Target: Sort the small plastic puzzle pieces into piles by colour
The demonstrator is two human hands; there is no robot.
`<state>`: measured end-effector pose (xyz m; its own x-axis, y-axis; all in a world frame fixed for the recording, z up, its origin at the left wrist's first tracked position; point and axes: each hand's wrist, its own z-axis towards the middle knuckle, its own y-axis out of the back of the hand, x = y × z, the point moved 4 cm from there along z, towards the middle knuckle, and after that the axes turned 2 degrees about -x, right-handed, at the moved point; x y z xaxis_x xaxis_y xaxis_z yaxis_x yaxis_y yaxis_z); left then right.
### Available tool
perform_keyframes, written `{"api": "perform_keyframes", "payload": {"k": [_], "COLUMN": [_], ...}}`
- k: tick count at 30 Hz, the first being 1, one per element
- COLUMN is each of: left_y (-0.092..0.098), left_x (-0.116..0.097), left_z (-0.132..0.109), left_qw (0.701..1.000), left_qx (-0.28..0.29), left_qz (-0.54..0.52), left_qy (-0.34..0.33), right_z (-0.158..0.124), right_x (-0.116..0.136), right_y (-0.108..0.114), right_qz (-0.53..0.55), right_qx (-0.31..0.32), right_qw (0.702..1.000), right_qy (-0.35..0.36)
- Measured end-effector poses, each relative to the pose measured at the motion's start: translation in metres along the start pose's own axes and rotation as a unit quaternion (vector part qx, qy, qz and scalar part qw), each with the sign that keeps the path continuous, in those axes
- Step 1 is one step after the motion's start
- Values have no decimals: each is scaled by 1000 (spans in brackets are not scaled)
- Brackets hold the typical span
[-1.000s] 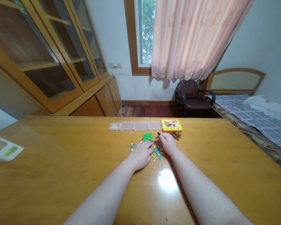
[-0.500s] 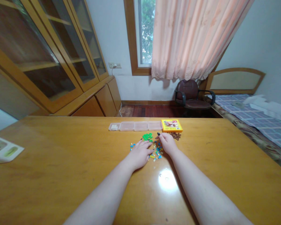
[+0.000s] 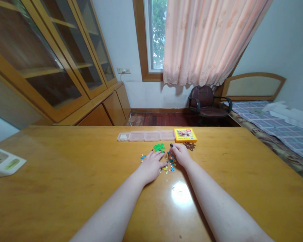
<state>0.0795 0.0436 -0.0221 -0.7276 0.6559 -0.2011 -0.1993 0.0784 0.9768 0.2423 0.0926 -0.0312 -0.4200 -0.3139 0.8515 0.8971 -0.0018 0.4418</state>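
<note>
Small blue, white and yellow building bricks lie loose on the wooden table between my hands. My left hand rests palm down over their left side, fingers spread; it hides some of them. A heap of green bricks sits just beyond its fingertips. On the right of the loose bricks, my right hand is curled, with dark-nailed thumb and index finger close together. Whatever is between those fingertips is too small to make out. Brown bricks are piled just behind my right hand.
A row of clear plastic trays runs along the table's far side, ending at a yellow box. A white plastic object stands at the left edge. Beyond the table are a brown armchair and a bed.
My right hand's fingertips have shifted very slightly, down toward the loose bricks. My left hand stays nearly still, fingers spread.
</note>
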Motion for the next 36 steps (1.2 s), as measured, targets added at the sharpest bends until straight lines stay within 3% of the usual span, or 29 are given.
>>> {"api": "perform_keyframes", "payload": {"k": [9, 15, 19, 25, 31, 36], "left_y": [10, 3, -1, 3, 2, -3], "left_x": [0, -9, -7, -5, -10, -10], "left_z": [1, 1, 1, 2, 1, 1], "left_qw": [999, 1000, 1000, 999, 999, 1000], "left_qx": [-16, -15, -8, -20, -29, 3], "left_qz": [16, -14, -9, 8, -1, -7], "left_qy": [35, 0, 24, 34, 17, 26], "right_z": [-2, -2, -2, -2, 0, 0], "right_x": [0, 2, 0, -2, -3, -1], "right_y": [-3, -2, 0, -5, 4, 3], "right_qz": [-66, -72, -84, -84, -71, -72], "right_qx": [53, 33, 8, 53, -47, -35], "right_qw": [996, 996, 996, 994, 995, 996], "right_qy": [-33, -34, -41, -35, -44, -42]}}
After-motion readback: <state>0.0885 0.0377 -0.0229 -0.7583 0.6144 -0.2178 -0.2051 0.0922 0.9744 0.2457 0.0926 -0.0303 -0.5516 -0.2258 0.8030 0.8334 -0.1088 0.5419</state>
